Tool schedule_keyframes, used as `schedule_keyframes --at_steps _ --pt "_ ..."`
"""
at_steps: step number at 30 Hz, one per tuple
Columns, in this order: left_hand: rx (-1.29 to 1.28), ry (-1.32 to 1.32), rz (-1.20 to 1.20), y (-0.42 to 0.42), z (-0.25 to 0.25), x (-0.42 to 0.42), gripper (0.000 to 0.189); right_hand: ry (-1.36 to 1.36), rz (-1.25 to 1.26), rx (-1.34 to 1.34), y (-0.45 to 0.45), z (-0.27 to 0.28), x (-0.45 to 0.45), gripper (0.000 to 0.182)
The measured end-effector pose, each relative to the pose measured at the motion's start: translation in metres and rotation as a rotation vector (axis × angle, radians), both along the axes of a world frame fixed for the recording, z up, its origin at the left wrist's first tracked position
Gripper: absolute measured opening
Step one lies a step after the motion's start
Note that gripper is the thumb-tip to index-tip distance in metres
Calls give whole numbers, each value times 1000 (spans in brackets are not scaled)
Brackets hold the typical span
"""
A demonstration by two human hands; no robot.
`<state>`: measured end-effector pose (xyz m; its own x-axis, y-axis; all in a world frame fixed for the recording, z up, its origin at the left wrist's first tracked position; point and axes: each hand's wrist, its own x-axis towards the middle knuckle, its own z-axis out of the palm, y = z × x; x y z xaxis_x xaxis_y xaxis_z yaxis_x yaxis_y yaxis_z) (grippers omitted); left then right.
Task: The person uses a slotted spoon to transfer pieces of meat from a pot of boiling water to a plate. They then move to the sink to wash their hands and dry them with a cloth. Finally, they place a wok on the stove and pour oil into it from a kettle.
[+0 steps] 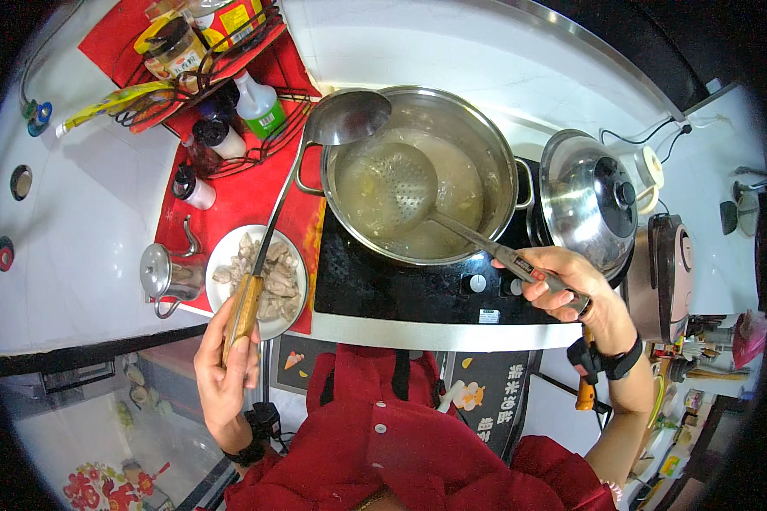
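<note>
My left hand point(230, 367) grips the wooden handle of a metal ladle point(351, 117), whose bowl is over the upper left rim of a large stainless steel pot point(506, 211). The ladle's shaft passes above a white plate point(217, 246) of pale cut meat pieces point(281, 281). In my right hand point(559, 281) is the handle of a perforated metal skimmer point(399, 185). The skimmer's head lies inside the pot, at the cloudy liquid point(463, 166); how deep it sits I cannot tell. The pot stands on a black cooktop point(383, 294).
A glass-and-steel lid point(569, 185) leans right of the pot, near a rice cooker point(668, 274). On the left are a metal oil pot point(172, 274), a seasoning jar point(193, 187) and a wire rack point(230, 76) with bottles. The white counter edge point(447, 335) runs before me.
</note>
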<state>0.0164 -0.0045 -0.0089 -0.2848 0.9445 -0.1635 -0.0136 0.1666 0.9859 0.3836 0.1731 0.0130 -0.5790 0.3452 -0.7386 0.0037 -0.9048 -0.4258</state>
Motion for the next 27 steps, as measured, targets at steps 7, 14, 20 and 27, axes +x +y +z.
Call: schedule_keyframes --at_steps 7,14,20,27 --pt "25 -15 -2 -5 6 -1 44 -71 -74 199 -32 12 -7 26" --pt "22 -18 -45 -2 0 -6 43 -374 -151 507 -72 32 -25 37" --pt "36 22 -103 -1 1 -10 43 -935 97 1204 -102 19 -49 31" --pt "333 509 -244 20 -13 -13 38 -1351 227 1610 -135 -4 -89 32"
